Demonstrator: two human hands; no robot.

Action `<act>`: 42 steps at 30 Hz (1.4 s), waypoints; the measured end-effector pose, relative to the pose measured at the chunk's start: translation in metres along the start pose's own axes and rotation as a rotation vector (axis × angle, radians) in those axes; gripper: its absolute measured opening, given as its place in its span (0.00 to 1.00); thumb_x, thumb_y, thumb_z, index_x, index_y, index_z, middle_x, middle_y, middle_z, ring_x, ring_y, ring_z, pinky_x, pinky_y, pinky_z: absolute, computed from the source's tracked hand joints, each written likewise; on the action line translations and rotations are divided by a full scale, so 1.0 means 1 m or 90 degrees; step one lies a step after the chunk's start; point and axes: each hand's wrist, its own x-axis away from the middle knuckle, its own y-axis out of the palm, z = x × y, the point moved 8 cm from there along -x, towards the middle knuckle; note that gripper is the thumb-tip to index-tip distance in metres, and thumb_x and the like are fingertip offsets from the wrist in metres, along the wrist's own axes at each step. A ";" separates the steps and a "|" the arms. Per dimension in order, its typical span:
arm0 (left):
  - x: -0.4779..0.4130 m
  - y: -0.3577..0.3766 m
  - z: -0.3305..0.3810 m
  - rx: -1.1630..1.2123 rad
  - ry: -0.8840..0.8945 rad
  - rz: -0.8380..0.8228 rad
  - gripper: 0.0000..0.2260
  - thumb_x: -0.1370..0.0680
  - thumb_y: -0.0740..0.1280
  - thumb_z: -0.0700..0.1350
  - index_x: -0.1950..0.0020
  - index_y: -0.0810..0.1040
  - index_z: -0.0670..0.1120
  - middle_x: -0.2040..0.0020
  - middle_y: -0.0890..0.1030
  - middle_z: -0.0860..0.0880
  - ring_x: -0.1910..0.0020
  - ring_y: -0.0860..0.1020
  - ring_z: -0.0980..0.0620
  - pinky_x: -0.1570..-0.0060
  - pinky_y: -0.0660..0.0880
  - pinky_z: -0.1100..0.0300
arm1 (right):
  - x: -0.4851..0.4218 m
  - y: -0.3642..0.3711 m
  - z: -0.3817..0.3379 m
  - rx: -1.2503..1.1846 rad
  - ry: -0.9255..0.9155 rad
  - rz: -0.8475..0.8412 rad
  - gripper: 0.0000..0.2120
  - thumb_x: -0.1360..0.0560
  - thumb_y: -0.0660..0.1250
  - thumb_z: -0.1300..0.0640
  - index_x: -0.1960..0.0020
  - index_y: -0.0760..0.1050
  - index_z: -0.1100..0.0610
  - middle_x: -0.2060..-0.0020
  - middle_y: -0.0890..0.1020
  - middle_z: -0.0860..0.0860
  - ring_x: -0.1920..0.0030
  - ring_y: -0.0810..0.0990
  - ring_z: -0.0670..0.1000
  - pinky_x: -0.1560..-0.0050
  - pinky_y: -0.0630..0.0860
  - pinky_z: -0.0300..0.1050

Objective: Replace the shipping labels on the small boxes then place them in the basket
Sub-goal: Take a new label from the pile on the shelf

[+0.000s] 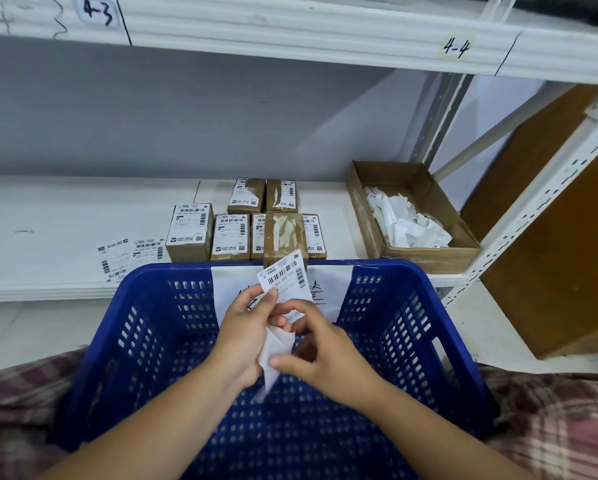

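- Head view: the left hand (245, 336) pinches the lower edge of a glossy rectangular shipping label (285, 277). The right hand (328, 355) pinches the limp white backing paper (273, 355) hanging under it. Both are over the blue slotted plastic basket (398, 327).
- 7 brown cardboard small boxes (230, 237) cluster near the front edge of the white shelf (48, 216); the bare box (285, 233) shows torn label residue.
- Flat spare labels (128, 254) lie left of them; an open carton (429, 252) of crumpled scraps sits at the right end.
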 end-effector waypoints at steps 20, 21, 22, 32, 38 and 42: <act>-0.038 0.031 0.079 -0.166 0.271 0.028 0.07 0.21 0.64 0.37 0.56 0.78 0.46 0.60 0.79 0.53 0.69 0.76 0.66 0.70 0.69 0.75 | -0.044 -0.145 0.097 -0.006 0.234 0.440 0.14 0.21 0.65 0.57 0.36 0.77 0.57 0.45 0.82 0.55 0.67 0.73 0.42 0.70 0.69 0.29; -0.041 0.033 0.077 -0.163 0.260 0.023 0.07 0.21 0.64 0.37 0.57 0.78 0.47 0.60 0.79 0.52 0.68 0.76 0.64 0.71 0.69 0.74 | -0.048 -0.153 0.107 0.008 0.248 0.445 0.17 0.21 0.65 0.55 0.34 0.76 0.57 0.41 0.80 0.56 0.63 0.77 0.45 0.65 0.73 0.32; -0.045 0.036 0.075 -0.162 0.247 0.016 0.06 0.22 0.64 0.38 0.57 0.77 0.47 0.59 0.79 0.51 0.67 0.76 0.62 0.70 0.70 0.73 | -0.052 -0.160 0.115 0.028 0.260 0.445 0.19 0.21 0.65 0.53 0.32 0.75 0.57 0.37 0.77 0.56 0.57 0.79 0.48 0.58 0.75 0.34; -0.081 0.058 0.067 -0.204 0.183 -0.027 0.08 0.22 0.64 0.37 0.56 0.79 0.48 0.59 0.82 0.49 0.72 0.70 0.59 0.66 0.69 0.64 | -0.087 -0.223 0.165 0.033 0.364 0.588 0.23 0.21 0.56 0.67 0.28 0.68 0.54 0.38 0.77 0.58 0.47 0.80 0.59 0.59 0.76 0.43; -0.097 0.070 0.068 -0.195 0.172 -0.050 0.07 0.22 0.65 0.37 0.56 0.79 0.47 0.62 0.82 0.51 0.75 0.70 0.60 0.69 0.68 0.65 | -0.103 -0.259 0.156 0.062 0.325 0.718 0.21 0.22 0.54 0.71 0.32 0.67 0.56 0.40 0.76 0.56 0.47 0.75 0.53 0.48 0.74 0.46; -0.103 0.070 0.062 -0.201 0.157 -0.057 0.07 0.23 0.65 0.37 0.57 0.80 0.47 0.65 0.82 0.54 0.74 0.70 0.60 0.68 0.68 0.64 | -0.114 -0.268 0.163 0.156 0.347 0.682 0.23 0.22 0.56 0.73 0.29 0.68 0.60 0.30 0.70 0.56 0.32 0.71 0.56 0.36 0.67 0.41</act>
